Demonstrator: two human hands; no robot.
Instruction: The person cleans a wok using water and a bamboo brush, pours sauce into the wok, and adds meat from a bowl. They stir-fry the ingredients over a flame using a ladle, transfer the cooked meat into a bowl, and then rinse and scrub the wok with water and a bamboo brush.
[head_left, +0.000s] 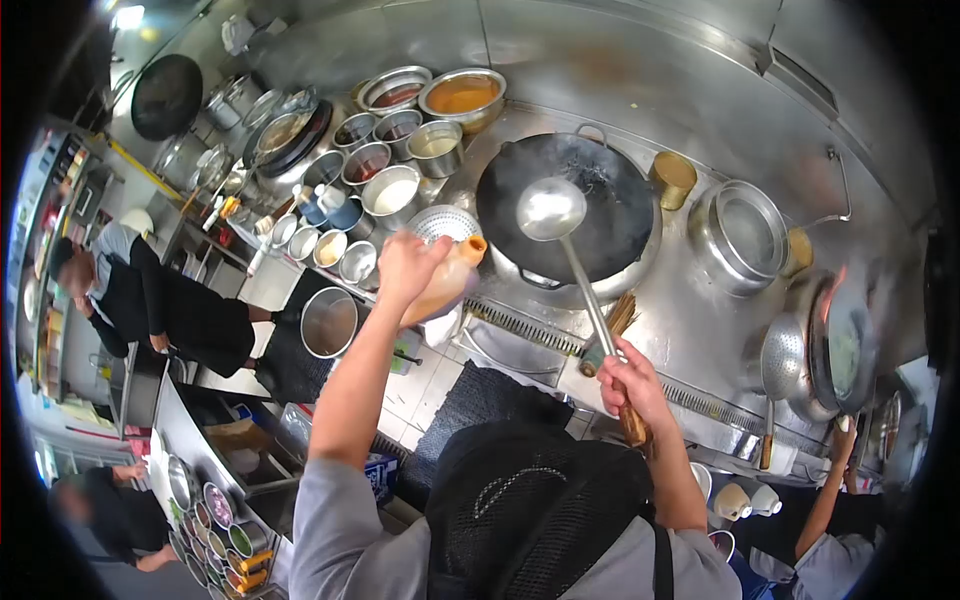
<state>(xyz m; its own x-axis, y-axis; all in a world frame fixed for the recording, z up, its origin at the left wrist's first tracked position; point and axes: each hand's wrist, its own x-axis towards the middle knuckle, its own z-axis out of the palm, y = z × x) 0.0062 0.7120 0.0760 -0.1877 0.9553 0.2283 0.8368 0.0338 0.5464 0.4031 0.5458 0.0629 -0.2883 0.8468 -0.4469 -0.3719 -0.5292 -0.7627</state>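
My left hand point(408, 268) is closed around a translucent plastic bottle point(440, 290), tilted with its orange mouth toward the wok. Whether liquid comes out of it, I cannot tell. In my right hand point(632, 382) is the wooden handle of a long metal ladle point(582, 275); its round bowl hangs over the wok. The dark wok point(510, 225) sits on the burner, with faint steam or smoke inside. Beside the ladle's shaft, near my right hand, lies a bristled bamboo brush point(622, 318). A perforated strainer point(440, 220) sits just beyond my left hand.
Several metal pots of sauces point(392, 190) crowd the counter on the left. A tin can point(673, 180) and stacked steel pots point(740, 240) stand right of the wok. Another person's arm point(828, 490) is near a flaming wok point(843, 345). A person in black point(185, 295) stands left.
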